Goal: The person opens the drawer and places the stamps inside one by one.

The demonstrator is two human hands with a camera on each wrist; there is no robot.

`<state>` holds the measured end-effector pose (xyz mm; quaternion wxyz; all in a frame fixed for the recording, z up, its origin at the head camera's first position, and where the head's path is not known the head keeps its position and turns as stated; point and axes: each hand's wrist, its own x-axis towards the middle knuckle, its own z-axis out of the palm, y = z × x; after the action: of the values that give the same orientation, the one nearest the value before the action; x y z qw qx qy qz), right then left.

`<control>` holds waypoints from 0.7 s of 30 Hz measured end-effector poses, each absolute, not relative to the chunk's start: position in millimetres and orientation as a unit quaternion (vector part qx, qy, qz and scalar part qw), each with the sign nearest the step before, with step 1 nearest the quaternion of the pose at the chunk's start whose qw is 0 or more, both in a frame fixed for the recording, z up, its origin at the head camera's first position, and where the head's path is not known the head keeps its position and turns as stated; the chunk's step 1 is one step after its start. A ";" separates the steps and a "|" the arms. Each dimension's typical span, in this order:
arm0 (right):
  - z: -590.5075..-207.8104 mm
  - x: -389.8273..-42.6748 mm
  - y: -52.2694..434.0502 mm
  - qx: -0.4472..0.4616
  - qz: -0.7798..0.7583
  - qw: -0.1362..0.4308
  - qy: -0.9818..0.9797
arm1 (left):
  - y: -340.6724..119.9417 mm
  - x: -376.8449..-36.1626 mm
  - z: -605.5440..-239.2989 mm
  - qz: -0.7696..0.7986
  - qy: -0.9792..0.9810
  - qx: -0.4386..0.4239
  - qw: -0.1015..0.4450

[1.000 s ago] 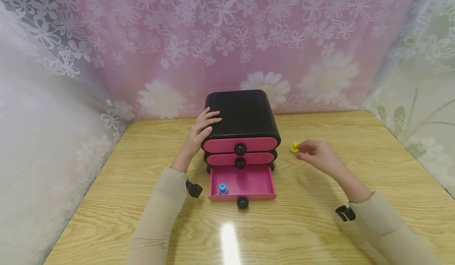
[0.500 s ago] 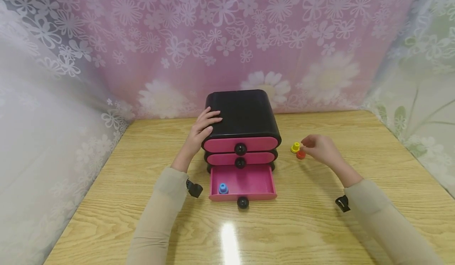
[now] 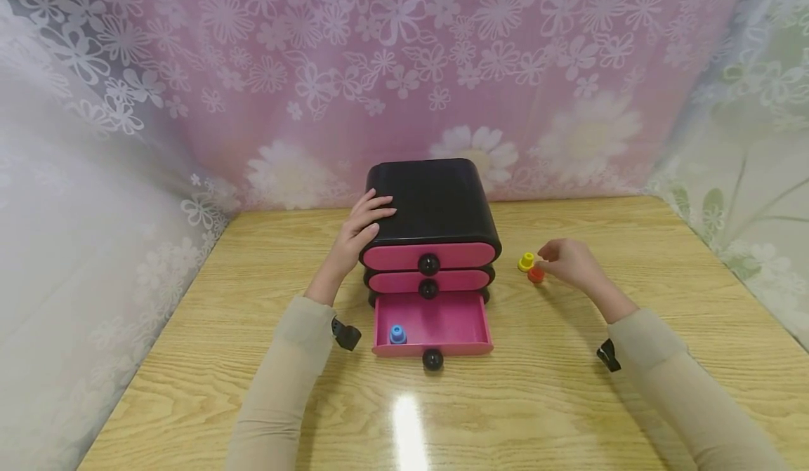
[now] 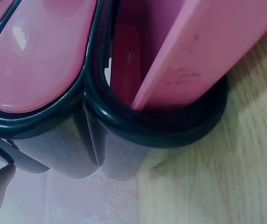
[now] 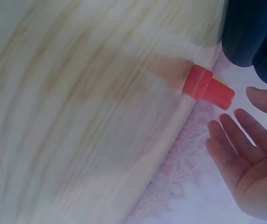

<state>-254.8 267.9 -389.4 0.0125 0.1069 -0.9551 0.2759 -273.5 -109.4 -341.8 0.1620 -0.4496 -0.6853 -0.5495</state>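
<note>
A mini chest of drawers, black with pink fronts, stands mid-table in the head view. My left hand rests on its top left edge, fingers extended. The bottom drawer is pulled out; a blue stepped, plug-shaped piece sits in its front left corner. To the right of the chest, a red plug-shaped piece stands on the table beside a yellow one. My right hand hovers by the red piece. In the right wrist view, a gap shows between its fingertips and the red piece.
The two upper drawers are closed, each with a round black knob. A wooden table lies beneath everything. Behind it hangs a pink floral cloth, with pale cloth on both sides.
My right hand has drawn back slightly up and to the right. The red piece, out of sight in the earliest frame, now shows beside the yellow one. My left hand stays put.
</note>
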 end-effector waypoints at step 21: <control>-401.7 -266.1 273.4 0.103 0.257 -0.038 -0.960 | -110.0 -273.5 -341.7 -0.549 -0.686 -0.450 0.159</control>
<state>-266.1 273.4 -401.7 -0.0379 0.1028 -0.9602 0.2570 -273.5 -110.0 -341.7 0.1588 -0.4500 -0.6860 -0.5492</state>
